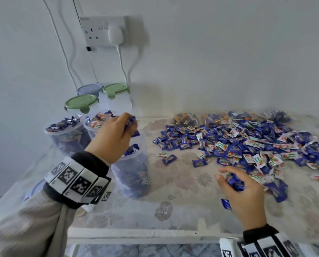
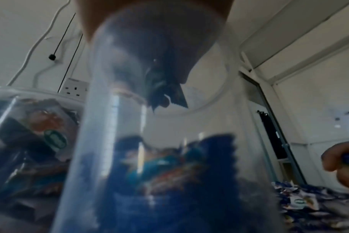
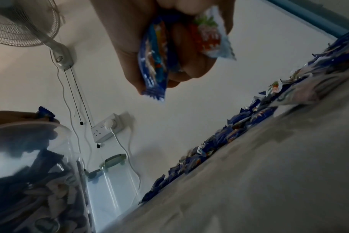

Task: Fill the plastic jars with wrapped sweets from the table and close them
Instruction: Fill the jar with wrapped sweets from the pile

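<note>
Sweets (image 1: 247,145) in blue and white wrappers lie in a wide heap on the table (image 1: 182,210), spreading from the middle toward 3 o'clock, with a few strays at the heap's 9 o'clock edge. Three open jars stand at 9 o'clock of the heap. The near jar (image 1: 134,175) is clear and partly filled with blue wrappers; behind it, toward 11 o'clock, two more open jars (image 1: 65,134) are heaped to the brim.

The left hand (image 1: 112,136) hangs over the near jar's mouth, fingers curled round a small bunch of blue sweets, one wrapper end poking out below the knuckles. In the left wrist view that bunch (image 2: 165,93) shows dark above the jar's rim. The right hand (image 1: 242,193) sits at the heap's 7 o'clock edge, fingers closed on several sweets; the right wrist view shows a blue wrapper (image 3: 153,63) and a white one (image 3: 211,34) in its grip.

At 12 o'clock of the jars, against the wall, stand three closed jars: two with green lids (image 1: 80,102) and one with a pale blue lid (image 1: 89,89). Above them a socket (image 1: 103,32) carries a white plug with a cable hanging down. A fan (image 3: 20,23) is mounted on the wall.
</note>
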`<control>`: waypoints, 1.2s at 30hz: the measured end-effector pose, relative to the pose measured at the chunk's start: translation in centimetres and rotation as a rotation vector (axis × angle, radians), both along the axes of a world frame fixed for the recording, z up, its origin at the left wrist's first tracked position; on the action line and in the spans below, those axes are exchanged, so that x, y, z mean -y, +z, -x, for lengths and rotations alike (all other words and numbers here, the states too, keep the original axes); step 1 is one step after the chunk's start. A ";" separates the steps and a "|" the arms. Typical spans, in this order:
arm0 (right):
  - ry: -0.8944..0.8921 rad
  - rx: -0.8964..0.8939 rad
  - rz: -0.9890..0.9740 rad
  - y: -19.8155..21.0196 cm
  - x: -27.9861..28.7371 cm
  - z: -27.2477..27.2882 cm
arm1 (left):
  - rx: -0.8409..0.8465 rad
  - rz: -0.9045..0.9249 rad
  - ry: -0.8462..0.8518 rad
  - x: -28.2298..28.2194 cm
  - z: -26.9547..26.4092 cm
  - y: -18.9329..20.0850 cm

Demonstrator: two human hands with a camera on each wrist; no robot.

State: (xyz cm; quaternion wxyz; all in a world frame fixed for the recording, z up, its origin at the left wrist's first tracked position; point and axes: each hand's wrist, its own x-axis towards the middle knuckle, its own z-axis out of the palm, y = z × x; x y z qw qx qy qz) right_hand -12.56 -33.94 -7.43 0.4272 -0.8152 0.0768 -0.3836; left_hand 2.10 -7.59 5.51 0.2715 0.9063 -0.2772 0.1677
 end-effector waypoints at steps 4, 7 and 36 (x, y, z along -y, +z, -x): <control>-0.033 0.000 0.003 1.3 -0.7 0.1 | -0.046 0.044 -0.131 -1.5 0.6 -0.4; -0.015 0.048 0.004 3.2 -1.5 -0.1 | -0.119 0.061 -0.193 -2.4 0.9 -0.6; 0.690 0.001 -0.068 12.8 -16.1 -14.6 | -0.255 0.531 -0.061 -4.3 2.9 -4.8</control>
